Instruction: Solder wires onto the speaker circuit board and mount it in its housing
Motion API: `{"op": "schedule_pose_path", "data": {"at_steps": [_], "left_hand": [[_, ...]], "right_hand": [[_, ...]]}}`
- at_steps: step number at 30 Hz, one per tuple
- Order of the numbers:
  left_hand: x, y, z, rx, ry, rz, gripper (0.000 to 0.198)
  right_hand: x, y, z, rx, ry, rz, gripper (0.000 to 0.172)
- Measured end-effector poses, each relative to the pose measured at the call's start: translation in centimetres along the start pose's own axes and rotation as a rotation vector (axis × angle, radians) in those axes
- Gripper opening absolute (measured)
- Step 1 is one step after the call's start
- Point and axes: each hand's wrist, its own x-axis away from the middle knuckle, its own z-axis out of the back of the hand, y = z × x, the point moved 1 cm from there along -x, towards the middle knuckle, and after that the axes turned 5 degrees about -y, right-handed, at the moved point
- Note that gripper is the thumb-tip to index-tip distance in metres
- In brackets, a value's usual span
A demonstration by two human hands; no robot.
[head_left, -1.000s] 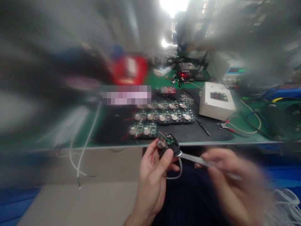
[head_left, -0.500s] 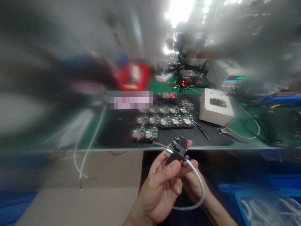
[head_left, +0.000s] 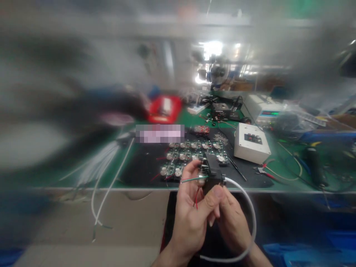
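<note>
My left hand grips a black plastic housing at the bench's front edge, its thumb pressed on the lower side. A green wire sticks out to the left, and thin red wires hang below. From the right side a white cable leaves the housing and loops down past my wrist. My right hand is closed against the housing's lower right, by the cable's entry; its fingertips are partly hidden behind my left thumb. Behind lie rows of small circuit boards on a black mat.
A white box with black terminals, red-handled cutters and a black pen-like tool lie right. White cables overhang the bench at left. A power supply and a red container stand farther back.
The view has tilted up. The housing is turned more upright and raised in front of the boards. My right hand has come from behind to its lower right side, and the cable loop swings wider.
</note>
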Motion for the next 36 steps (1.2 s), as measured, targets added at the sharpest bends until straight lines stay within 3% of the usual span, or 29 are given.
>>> {"op": "schedule_pose_path", "data": {"at_steps": [5,7,9,13,16,18,20,22,24,27,30,33,36], "left_hand": [[-3.8,0.4,1.6,-0.431,0.051,-0.487,0.069],[-4.5,0.8,2.1,-0.555,0.055,-0.564,0.072],[-4.4,1.5,2.5,-0.608,0.057,-0.573,0.069],[-3.1,3.3,3.2,-0.616,-0.054,-0.396,0.069],[-2.0,3.8,3.5,-0.565,-0.201,-0.143,0.069],[-1.5,3.4,3.6,-0.468,-0.306,-0.003,0.070],[-1.0,2.5,3.4,-0.331,-0.413,0.090,0.072],[-0.5,1.4,3.1,-0.184,-0.514,0.165,0.080],[-0.1,0.4,2.8,-0.025,-0.540,0.221,0.083],[0.3,-0.2,2.6,0.208,-0.398,0.221,0.062],[0.3,0.1,2.6,0.325,-0.210,0.206,0.038],[0.2,0.6,2.4,0.324,-0.084,0.164,0.027],[0.3,0.8,1.7,0.270,-0.001,0.108,0.035]], "right_hand": [[1.7,-2.4,-2.1,-0.212,-0.136,-0.208,0.048],[2.5,-3.6,-2.1,-0.107,-0.047,-0.182,0.053],[3.2,-5.0,-1.8,0.159,0.103,-0.064,0.055],[4.1,-8.4,-0.5,0.512,0.369,0.135,0.053],[3.2,-10.6,1.1,0.462,0.476,0.234,0.049],[1.8,-10.7,2.2,0.241,0.381,0.167,0.041],[0.4,-9.7,2.9,0.022,0.216,0.006,0.035],[-0.6,-8.0,3.2,-0.082,0.089,-0.134,0.037],[-0.8,-6.5,3.5,-0.131,0.041,-0.186,0.044],[0.3,-6.2,4.3,-0.200,0.061,-0.124,0.041],[2.4,-7.6,5.0,-0.188,0.088,-0.018,0.033],[4.8,-8.9,4.5,0.056,0.127,0.194,0.020],[6.7,-9.6,3.1,0.410,0.242,0.468,0.004]]}}
